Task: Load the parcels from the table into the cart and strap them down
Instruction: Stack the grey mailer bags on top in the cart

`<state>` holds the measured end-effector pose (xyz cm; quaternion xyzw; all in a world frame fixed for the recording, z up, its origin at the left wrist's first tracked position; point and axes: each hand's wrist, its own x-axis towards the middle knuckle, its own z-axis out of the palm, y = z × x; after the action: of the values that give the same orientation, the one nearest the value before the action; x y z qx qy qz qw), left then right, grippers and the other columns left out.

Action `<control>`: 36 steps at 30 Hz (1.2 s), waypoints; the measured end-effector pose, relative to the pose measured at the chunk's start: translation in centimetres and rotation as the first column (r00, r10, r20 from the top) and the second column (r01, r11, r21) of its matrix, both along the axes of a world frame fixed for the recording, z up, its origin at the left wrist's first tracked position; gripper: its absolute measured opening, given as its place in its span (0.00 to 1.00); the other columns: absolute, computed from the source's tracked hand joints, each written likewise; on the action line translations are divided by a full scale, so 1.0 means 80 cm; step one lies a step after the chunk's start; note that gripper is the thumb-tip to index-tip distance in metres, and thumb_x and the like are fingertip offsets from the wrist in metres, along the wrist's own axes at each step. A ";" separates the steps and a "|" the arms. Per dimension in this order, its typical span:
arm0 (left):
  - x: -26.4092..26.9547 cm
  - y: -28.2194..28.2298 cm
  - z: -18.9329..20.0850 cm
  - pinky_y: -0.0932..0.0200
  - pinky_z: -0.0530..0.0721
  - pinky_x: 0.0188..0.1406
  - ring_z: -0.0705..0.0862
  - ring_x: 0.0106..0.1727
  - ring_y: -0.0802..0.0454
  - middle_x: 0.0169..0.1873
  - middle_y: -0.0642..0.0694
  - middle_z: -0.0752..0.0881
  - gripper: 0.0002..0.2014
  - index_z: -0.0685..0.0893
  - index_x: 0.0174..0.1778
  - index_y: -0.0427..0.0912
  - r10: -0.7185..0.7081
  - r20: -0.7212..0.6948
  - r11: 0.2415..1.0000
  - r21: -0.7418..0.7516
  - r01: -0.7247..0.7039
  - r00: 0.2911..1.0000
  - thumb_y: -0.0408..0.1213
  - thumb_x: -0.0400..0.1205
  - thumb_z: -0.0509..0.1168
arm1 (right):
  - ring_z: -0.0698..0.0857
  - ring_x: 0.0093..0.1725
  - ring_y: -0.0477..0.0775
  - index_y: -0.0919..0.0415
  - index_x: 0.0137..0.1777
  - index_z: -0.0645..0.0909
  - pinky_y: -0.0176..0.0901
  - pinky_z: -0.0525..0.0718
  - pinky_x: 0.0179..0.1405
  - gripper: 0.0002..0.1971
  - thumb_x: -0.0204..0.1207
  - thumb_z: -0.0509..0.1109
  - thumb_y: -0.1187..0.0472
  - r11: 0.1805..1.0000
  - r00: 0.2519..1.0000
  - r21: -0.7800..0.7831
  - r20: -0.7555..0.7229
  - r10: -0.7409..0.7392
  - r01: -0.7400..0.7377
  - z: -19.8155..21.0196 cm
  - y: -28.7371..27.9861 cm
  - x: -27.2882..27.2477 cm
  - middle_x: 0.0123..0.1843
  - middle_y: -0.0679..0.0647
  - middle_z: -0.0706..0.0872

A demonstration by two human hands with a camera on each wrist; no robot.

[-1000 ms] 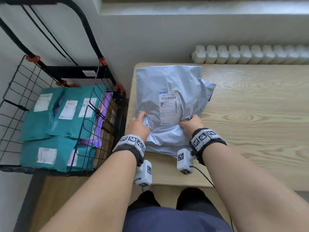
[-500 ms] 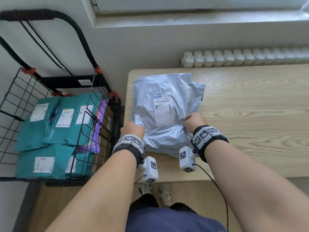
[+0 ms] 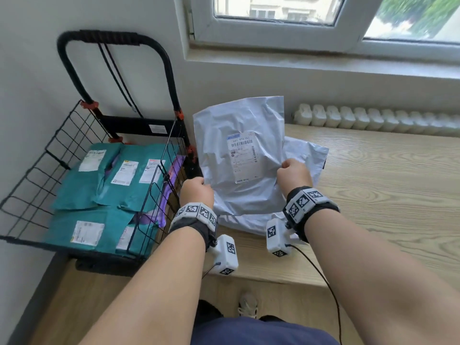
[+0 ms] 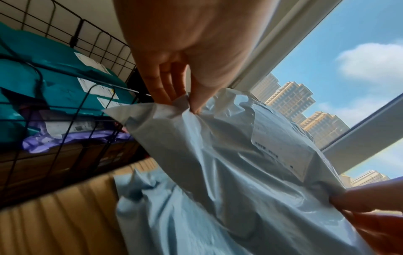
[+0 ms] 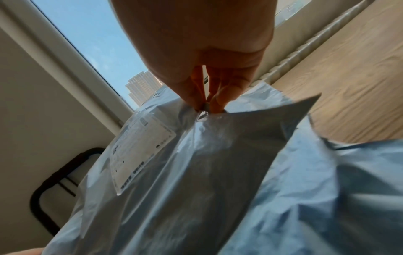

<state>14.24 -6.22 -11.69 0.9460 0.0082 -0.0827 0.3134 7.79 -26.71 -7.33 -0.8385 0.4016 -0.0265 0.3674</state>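
A grey plastic parcel [image 3: 231, 135] with a white label is lifted off the wooden table [image 3: 388, 175], its far end raised. My left hand [image 3: 199, 186] pinches its near left corner, seen close in the left wrist view as thumb and fingers on the parcel [image 4: 229, 146]. My right hand [image 3: 292, 171] pinches the near right edge; the right wrist view shows the same parcel [image 5: 174, 172]. A second grey parcel [image 3: 306, 155] lies on the table under it. The black wire cart [image 3: 82, 135] stands left of the table, holding several teal parcels [image 3: 82, 185].
A purple parcel [image 3: 171, 175] and brown boxes sit against the cart's right mesh wall. The cart's black handle [image 3: 109, 38] with elastic straps rises at the wall. A radiator [image 3: 373, 118] and window [image 3: 298, 18] lie behind the table.
Both hands have lifted the top grey parcel off the table and tipped its far end up and leftward; a second grey parcel now shows beneath it.
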 end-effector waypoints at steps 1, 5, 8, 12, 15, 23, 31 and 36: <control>0.005 0.014 0.002 0.59 0.54 0.23 0.61 0.25 0.47 0.22 0.44 0.64 0.18 0.63 0.23 0.41 0.006 -0.001 1.000 -0.001 -0.006 1.000 0.29 0.77 0.61 | 0.82 0.47 0.61 0.59 0.45 0.82 0.45 0.78 0.46 0.12 0.69 0.58 0.68 1.000 1.000 0.001 0.010 0.010 -0.010 0.003 0.013 0.008 0.44 0.57 0.85; 0.029 0.085 0.012 0.59 0.56 0.24 0.63 0.26 0.45 0.20 0.43 0.64 0.19 0.64 0.21 0.39 0.048 -0.023 0.999 0.004 -0.048 0.999 0.30 0.77 0.61 | 0.83 0.47 0.61 0.60 0.46 0.83 0.44 0.79 0.45 0.12 0.70 0.58 0.68 0.998 0.997 0.007 0.036 0.063 -0.064 0.006 0.074 0.049 0.44 0.58 0.86; 0.048 0.158 0.021 0.60 0.54 0.23 0.60 0.24 0.47 0.19 0.44 0.61 0.22 0.61 0.19 0.39 0.080 -0.034 0.997 0.011 -0.080 0.996 0.29 0.78 0.61 | 0.83 0.50 0.60 0.60 0.52 0.85 0.45 0.79 0.49 0.15 0.73 0.59 0.69 0.995 0.995 0.014 0.045 0.094 -0.095 0.002 0.138 0.083 0.47 0.58 0.85; 0.083 0.270 0.025 0.59 0.60 0.26 0.69 0.28 0.40 0.22 0.37 0.72 0.18 0.74 0.22 0.35 0.146 -0.071 0.988 0.054 -0.142 0.987 0.31 0.80 0.61 | 0.83 0.51 0.58 0.58 0.55 0.85 0.41 0.77 0.50 0.15 0.75 0.60 0.67 0.989 0.989 0.042 0.045 0.139 -0.140 -0.015 0.246 0.128 0.51 0.57 0.87; 0.112 0.343 0.031 0.52 0.76 0.32 0.85 0.47 0.33 0.42 0.30 0.86 0.11 0.84 0.40 0.27 0.180 -0.096 0.981 0.094 -0.171 0.979 0.29 0.81 0.58 | 0.86 0.48 0.61 0.57 0.48 0.85 0.44 0.82 0.47 0.12 0.73 0.60 0.65 0.984 0.986 0.072 0.047 0.162 -0.165 -0.031 0.324 0.157 0.46 0.58 0.88; 0.174 0.450 0.017 0.51 0.79 0.47 0.84 0.56 0.38 0.56 0.38 0.86 0.16 0.83 0.60 0.39 0.254 -0.123 0.964 0.118 -0.240 0.959 0.28 0.80 0.55 | 0.87 0.48 0.60 0.57 0.48 0.87 0.50 0.86 0.54 0.11 0.75 0.61 0.63 0.973 0.981 0.138 -0.035 0.192 -0.186 -0.067 0.433 0.222 0.47 0.57 0.89; 0.253 0.460 0.006 0.50 0.78 0.44 0.84 0.54 0.36 0.56 0.36 0.83 0.15 0.70 0.64 0.37 0.367 -0.213 0.930 0.056 -0.364 0.905 0.27 0.80 0.54 | 0.85 0.55 0.62 0.62 0.56 0.87 0.47 0.83 0.56 0.14 0.78 0.61 0.65 0.956 0.955 0.189 -0.155 0.253 -0.223 -0.096 0.452 0.322 0.54 0.60 0.88; 0.309 0.469 -0.012 0.47 0.81 0.47 0.84 0.54 0.35 0.55 0.35 0.83 0.16 0.69 0.64 0.36 0.358 -0.270 0.933 0.066 -0.354 0.894 0.26 0.79 0.53 | 0.84 0.47 0.61 0.65 0.53 0.87 0.43 0.79 0.46 0.14 0.80 0.61 0.61 0.939 0.936 0.245 -0.197 0.291 -0.240 -0.121 0.466 0.378 0.47 0.61 0.87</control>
<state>38.93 31.26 -12.66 0.9098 0.2254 -0.1557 0.3118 38.05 10.58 -17.03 -0.8374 0.3245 0.1650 0.4077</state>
